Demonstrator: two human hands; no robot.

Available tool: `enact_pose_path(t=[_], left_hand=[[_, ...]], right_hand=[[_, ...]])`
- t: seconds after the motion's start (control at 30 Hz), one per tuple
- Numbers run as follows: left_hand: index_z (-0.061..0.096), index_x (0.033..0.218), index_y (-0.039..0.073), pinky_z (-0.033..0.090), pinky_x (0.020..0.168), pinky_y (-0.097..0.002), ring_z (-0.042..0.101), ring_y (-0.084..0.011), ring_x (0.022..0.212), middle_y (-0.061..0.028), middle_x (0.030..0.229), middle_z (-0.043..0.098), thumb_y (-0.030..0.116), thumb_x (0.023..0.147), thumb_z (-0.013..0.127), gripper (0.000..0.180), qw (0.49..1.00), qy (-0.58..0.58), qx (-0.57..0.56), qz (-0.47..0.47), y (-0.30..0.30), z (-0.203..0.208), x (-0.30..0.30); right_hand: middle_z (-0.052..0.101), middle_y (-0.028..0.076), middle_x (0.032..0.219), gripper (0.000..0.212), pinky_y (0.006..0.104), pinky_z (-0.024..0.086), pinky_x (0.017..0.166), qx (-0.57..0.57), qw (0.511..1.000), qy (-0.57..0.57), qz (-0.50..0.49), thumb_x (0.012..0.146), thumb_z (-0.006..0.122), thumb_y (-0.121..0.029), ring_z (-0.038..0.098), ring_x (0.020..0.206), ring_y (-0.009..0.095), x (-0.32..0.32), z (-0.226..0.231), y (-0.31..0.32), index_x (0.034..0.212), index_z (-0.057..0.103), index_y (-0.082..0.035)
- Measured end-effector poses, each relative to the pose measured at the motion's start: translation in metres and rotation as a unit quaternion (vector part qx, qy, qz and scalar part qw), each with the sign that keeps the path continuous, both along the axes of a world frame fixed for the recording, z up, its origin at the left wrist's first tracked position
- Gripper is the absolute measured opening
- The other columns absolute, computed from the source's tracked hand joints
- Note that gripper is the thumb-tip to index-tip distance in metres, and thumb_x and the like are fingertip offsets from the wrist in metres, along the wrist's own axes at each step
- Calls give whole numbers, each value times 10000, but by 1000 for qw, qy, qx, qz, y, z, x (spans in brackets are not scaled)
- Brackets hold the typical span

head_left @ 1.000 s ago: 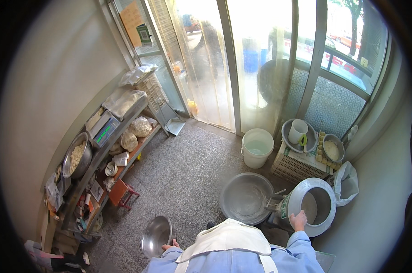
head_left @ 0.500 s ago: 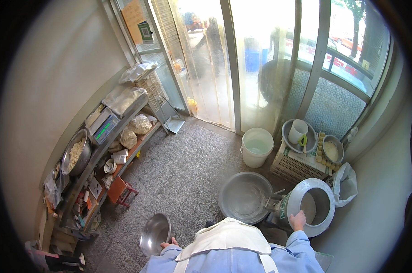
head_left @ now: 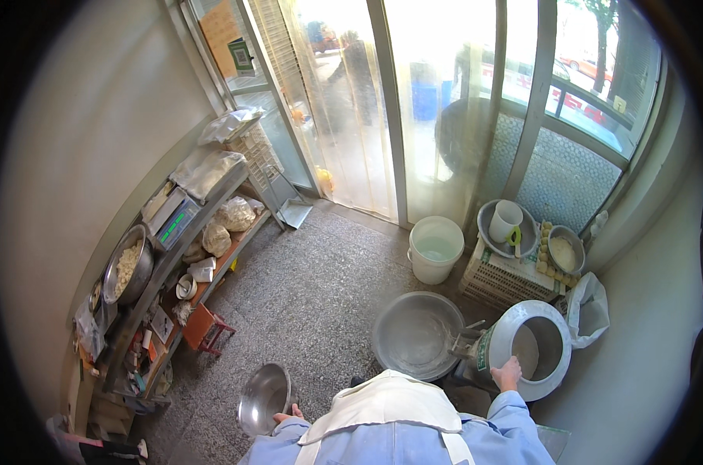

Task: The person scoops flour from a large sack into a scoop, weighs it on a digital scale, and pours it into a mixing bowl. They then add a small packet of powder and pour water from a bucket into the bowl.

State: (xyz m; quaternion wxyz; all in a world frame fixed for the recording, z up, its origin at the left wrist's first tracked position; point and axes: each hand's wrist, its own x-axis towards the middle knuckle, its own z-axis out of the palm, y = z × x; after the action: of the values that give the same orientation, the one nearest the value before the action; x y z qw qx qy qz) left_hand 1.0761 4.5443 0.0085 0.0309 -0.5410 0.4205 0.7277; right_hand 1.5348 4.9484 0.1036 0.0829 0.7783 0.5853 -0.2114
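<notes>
My left hand [head_left: 289, 413] grips the rim of a shiny steel bowl [head_left: 266, 399], which hangs tilted beside me with no contents visible inside. My right hand [head_left: 507, 375] has its fingers closed over the near rim of a large round metal hopper [head_left: 551, 380]; a pale surface shows inside its opening. Left of the hopper is a wide grey basin [head_left: 417, 335] with whitish residue on its inner wall. A metal spout-like part [head_left: 468, 341] joins the hopper's side and reaches over the basin's edge.
A white bucket [head_left: 437, 249] of liquid stands beyond the basin. At right, a plastic crate [head_left: 500, 277] bears a bowl with a white jug [head_left: 506, 221]; a plastic bag [head_left: 590, 314] leans nearby. Shelves [head_left: 212, 203] with a scale line the left wall. A small red stool [head_left: 205, 329] stands beside them.
The whole view has shifted very slightly. Both hands keep their grips, left on the steel bowl and right on the hopper's rim.
</notes>
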Motion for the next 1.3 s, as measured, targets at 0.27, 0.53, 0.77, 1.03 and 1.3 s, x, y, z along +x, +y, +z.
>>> enact_pose_path(t=[0.27, 0.53, 0.77, 1.03, 1.3], left_hand=[[281, 1266, 224, 481, 532, -227, 612, -277, 854, -115, 1102, 528, 606, 808, 373, 603, 1000, 25, -3, 6, -7, -24, -9], [324, 1256, 216, 497, 535, -258, 605, -299, 866, -120, 1124, 517, 497, 836, 382, 509, 1000, 10, 26, -10, -14, -37, -17], [363, 1200, 177, 520, 557, -283, 588, -329, 874, -109, 1127, 489, 356, 851, 391, 393, 983, 85, -91, -135, -6, -29, -12], [324, 1215, 119, 460, 511, -270, 590, -269, 909, -178, 1075, 538, 401, 761, 399, 540, 978, -46, -17, -203, 20, -7, -52], [446, 1128, 64, 422, 491, -285, 593, -251, 713, -147, 862, 601, 322, 732, 408, 474, 908, -84, -50, -407, 79, 22, -76]], right_hand=[[503, 161, 1146, 729, 388, 364, 931, 15, 1000, -5, -5, 570, 738, -305, 461, 1097, 309, -3, 3, -2, 1154, 396, -35], [500, 159, 1148, 736, 401, 367, 924, 24, 999, -21, 0, 571, 731, -322, 473, 1081, 313, -3, -5, -3, 1158, 392, -37], [479, 183, 1194, 713, 400, 368, 936, 21, 998, -8, 55, 638, 672, -375, 455, 1118, 312, 6, -15, -1, 1180, 408, 6], [280, 201, 1351, 879, 417, 244, 1015, 11, 998, -42, 38, 679, 652, -372, 287, 1248, 323, -5, -6, -18, 1321, 206, 28], [120, 197, 1420, 953, 416, 155, 1062, -46, 998, -20, 34, 686, 647, -347, 140, 1312, 338, -9, 14, -24, 1358, 80, 21]])
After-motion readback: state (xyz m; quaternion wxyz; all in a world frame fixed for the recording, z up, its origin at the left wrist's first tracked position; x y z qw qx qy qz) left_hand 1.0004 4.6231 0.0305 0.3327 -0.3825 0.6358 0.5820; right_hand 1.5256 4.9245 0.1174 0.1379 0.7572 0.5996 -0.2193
